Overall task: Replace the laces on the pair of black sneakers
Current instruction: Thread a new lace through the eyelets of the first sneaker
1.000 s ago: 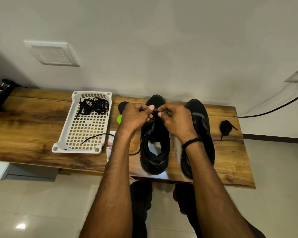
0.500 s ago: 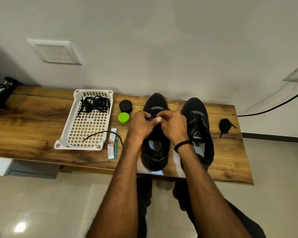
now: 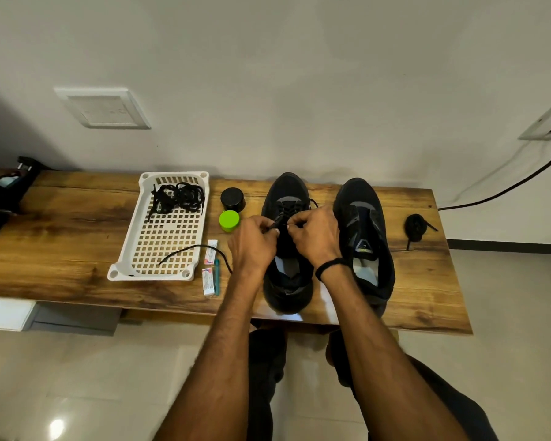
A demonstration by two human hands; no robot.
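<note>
Worktop point(image 3: 61, 237): was wood, strong brown grain, smooth with a low sheen.
Tray point(image 3: 131, 237): was white plastic, perforated, smooth.
Sneakers point(image 3: 360, 198): looked like black cloth, matt, with grey panels.
Lace point(image 3: 286, 209): was black woven cord, matt.
Jar lid point(image 3: 229, 219): was green plastic, smooth.
Floor point(image 3: 77, 377): was pale tile, glossy, caught lamp glare.
Wall point(image 3: 299, 74): was painted, matt.

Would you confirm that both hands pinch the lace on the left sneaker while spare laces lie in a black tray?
Not quite: the head view shows the spare laces in a white tray. The left hand and right hand do pinch the lace on the left sneaker.
</note>
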